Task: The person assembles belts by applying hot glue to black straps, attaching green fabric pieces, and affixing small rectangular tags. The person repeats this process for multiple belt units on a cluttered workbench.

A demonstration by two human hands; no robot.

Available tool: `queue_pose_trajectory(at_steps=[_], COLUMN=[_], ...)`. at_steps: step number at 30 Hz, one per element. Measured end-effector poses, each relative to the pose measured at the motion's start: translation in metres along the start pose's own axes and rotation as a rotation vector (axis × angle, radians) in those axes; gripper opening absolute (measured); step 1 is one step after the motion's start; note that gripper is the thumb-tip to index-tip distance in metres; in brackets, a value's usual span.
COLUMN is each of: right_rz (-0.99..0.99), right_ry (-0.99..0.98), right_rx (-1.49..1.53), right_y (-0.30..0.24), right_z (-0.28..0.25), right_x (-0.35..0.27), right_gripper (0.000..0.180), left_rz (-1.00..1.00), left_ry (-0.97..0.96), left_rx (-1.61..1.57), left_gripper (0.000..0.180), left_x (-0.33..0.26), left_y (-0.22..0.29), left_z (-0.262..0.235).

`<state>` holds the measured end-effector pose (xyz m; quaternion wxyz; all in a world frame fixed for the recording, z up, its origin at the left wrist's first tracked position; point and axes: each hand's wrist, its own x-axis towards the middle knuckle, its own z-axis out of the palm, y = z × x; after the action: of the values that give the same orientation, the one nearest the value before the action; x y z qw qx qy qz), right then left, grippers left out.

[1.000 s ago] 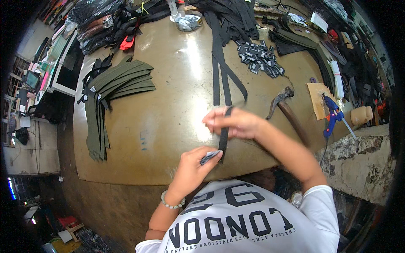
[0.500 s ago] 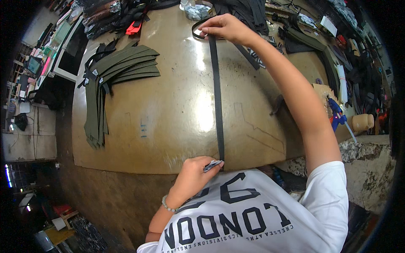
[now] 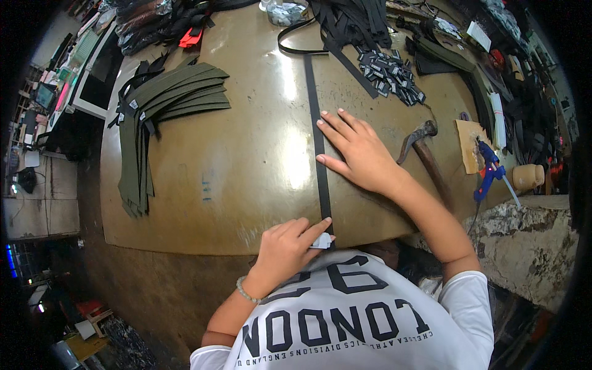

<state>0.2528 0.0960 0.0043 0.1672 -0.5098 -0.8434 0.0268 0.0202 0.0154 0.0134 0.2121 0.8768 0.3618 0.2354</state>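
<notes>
A long black webbing strap (image 3: 312, 92) lies nearly straight from the table's near edge toward the far side, where it meets a loop of black strap (image 3: 283, 47). At the strap's near end, my left hand (image 3: 282, 250) is closed on a few small pale labels (image 3: 322, 241), its index fingertip resting on the strap. My right hand (image 3: 364, 154) lies flat and open with fingers spread, holding nothing. Its fingertips touch the strap's right edge about midway along.
Olive fabric pieces (image 3: 185, 89) lie fanned at the left. Several small black-and-white labels (image 3: 391, 74) are piled at the far right, beside black straps (image 3: 354, 24). A hammer (image 3: 431, 163) and a blue glue gun (image 3: 488, 169) are at the right. A clear tub (image 3: 287, 15) stands at the back.
My right hand has let go of the strap's far part and come back toward me, flattening beside it. The strap now lies on the table. My left index finger has stretched onto the strap.
</notes>
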Motion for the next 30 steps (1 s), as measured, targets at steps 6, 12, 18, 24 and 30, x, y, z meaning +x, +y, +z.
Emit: queue_pose_trajectory(at_steps=[6, 12, 18, 24, 30], right_rz=[0.138, 0.738, 1.103, 1.279, 0.386], right_ry=[-0.118, 0.730, 1.328, 0.765, 0.044], right_rx=[0.229, 0.138, -0.195, 0.248, 0.540], right_y=[0.002, 0.000, 0.102, 0.106, 0.017], right_z=[-0.012, -0.049, -0.052, -0.109, -0.089], right_x=[-0.004, -0.116, -0.232, -0.179, -0.084], right_gripper=[0.058, 0.020, 0.043, 0.041, 0.043], left_rz=[0.087, 0.073, 0.079, 0.085, 0.052], left_ry=[0.045, 0.052, 0.010, 0.003, 0.018], left_rx=[0.045, 0.054, 0.046, 0.045, 0.024], left_gripper=[0.043, 0.050, 0.049, 0.049, 0.051], left_x=[-0.004, -0.006, -0.006, -0.005, -0.004], left_y=[0.003, 0.003, 0.001, 0.001, 0.002], left_z=[0.012, 0.012, 0.010, 0.009, 0.010])
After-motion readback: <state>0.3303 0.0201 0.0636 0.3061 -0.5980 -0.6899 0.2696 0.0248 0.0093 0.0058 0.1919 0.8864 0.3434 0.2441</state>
